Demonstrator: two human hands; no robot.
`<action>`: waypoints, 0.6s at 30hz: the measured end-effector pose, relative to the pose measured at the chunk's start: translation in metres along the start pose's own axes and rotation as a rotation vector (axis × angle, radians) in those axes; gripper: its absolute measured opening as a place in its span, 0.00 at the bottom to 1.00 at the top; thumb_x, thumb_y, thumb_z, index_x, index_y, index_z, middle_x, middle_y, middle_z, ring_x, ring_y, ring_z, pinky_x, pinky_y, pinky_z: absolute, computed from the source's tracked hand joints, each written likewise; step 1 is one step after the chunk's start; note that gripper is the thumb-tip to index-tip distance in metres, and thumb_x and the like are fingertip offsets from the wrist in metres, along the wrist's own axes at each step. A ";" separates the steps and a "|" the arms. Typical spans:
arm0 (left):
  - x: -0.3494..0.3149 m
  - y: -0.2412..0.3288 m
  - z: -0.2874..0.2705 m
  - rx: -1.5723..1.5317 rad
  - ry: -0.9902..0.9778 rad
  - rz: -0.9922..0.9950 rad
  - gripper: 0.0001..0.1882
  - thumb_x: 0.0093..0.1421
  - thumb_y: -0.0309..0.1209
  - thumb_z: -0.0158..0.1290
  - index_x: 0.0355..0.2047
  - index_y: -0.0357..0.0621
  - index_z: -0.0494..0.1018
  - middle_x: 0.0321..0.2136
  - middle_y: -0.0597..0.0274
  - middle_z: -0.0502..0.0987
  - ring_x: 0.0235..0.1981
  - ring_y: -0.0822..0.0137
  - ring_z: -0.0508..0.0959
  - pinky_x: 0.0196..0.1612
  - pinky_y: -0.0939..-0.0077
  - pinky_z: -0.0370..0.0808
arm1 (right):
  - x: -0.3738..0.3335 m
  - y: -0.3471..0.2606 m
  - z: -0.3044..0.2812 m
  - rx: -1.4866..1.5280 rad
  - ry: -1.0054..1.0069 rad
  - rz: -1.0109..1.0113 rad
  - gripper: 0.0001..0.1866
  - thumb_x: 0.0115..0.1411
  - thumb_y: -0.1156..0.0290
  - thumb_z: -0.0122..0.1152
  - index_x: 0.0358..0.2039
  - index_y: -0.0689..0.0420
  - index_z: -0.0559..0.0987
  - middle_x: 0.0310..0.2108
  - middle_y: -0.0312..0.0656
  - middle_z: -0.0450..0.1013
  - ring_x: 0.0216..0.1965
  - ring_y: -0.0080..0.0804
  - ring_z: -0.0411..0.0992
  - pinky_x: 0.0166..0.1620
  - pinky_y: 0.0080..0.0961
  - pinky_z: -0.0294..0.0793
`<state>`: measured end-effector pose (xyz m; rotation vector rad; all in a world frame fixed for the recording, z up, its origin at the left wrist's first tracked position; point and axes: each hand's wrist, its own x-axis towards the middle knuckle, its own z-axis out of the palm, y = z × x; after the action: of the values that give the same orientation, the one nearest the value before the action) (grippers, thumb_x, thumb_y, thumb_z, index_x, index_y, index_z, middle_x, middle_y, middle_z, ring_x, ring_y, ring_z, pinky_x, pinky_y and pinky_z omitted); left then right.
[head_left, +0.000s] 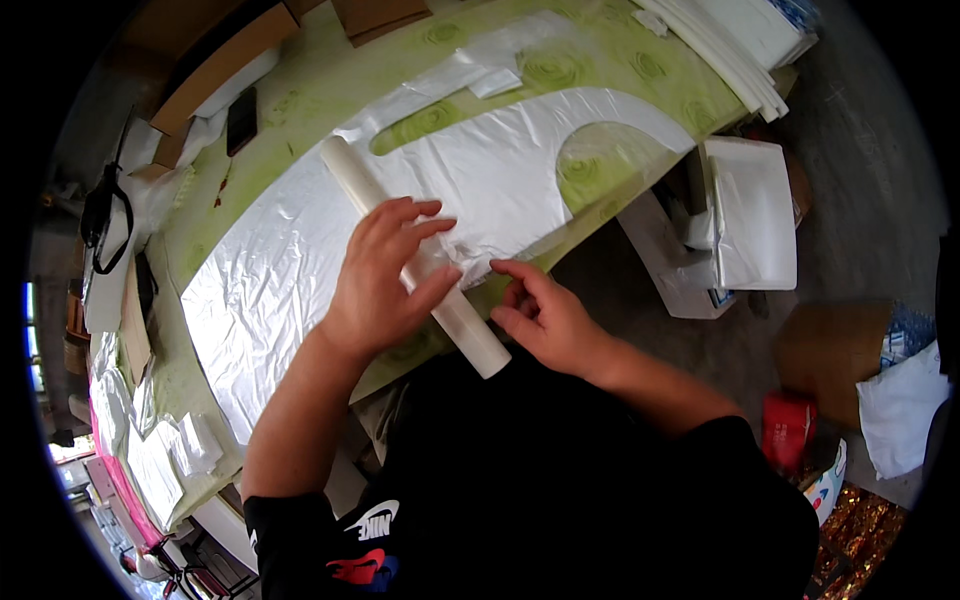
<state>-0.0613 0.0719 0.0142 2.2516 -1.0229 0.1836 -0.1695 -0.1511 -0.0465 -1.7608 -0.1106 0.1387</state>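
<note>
A large, flat, silvery-white film piece (290, 260) with curved edges and rounded openings lies across the green-patterned table (560, 70). A pale, straight tube or roll (470, 335) lies slantwise over it, its near end sticking out past the table's front edge. My left hand (385, 265) rests over the middle of this tube, fingers stretched and spread, thumb pointing right. Just right of the tube, my right hand (545, 315) is by the crumpled near edge of the film. Its index finger and thumb are apart, the other fingers curled; nothing shows between them.
A dark phone (241, 122) lies at the table's far left, near a cardboard box (220, 70). Long white strips (715, 55) lie at the far right. Beyond the right edge stands a white foam box (755, 215); a brown carton (830, 355) is on the floor.
</note>
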 end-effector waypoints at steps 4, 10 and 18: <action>0.048 0.018 0.038 -0.089 -0.137 -0.194 0.19 0.56 0.39 0.66 0.45 0.43 0.80 0.46 0.53 0.80 0.50 0.51 0.79 0.54 0.59 0.75 | -0.001 0.010 -0.001 0.032 0.022 -0.006 0.21 0.65 0.70 0.65 0.57 0.59 0.76 0.31 0.38 0.74 0.29 0.23 0.72 0.35 0.22 0.74; 0.084 0.007 0.070 0.048 -0.437 -0.379 0.18 0.59 0.43 0.63 0.44 0.45 0.80 0.45 0.53 0.80 0.48 0.50 0.80 0.53 0.61 0.77 | -0.013 0.022 -0.003 0.019 0.024 -0.009 0.17 0.65 0.71 0.65 0.53 0.60 0.78 0.33 0.39 0.75 0.31 0.24 0.73 0.37 0.24 0.75; 0.086 -0.004 0.063 -0.184 -0.367 -0.600 0.13 0.62 0.37 0.59 0.42 0.42 0.79 0.34 0.59 0.81 0.37 0.63 0.81 0.43 0.69 0.79 | -0.002 0.011 -0.032 -0.293 0.245 -0.392 0.14 0.60 0.75 0.67 0.47 0.57 0.81 0.38 0.42 0.77 0.37 0.38 0.76 0.42 0.30 0.76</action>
<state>-0.0074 -0.0189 -0.0050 2.3533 -0.4630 -0.5724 -0.1666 -0.1848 -0.0510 -1.9960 -0.3066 -0.3946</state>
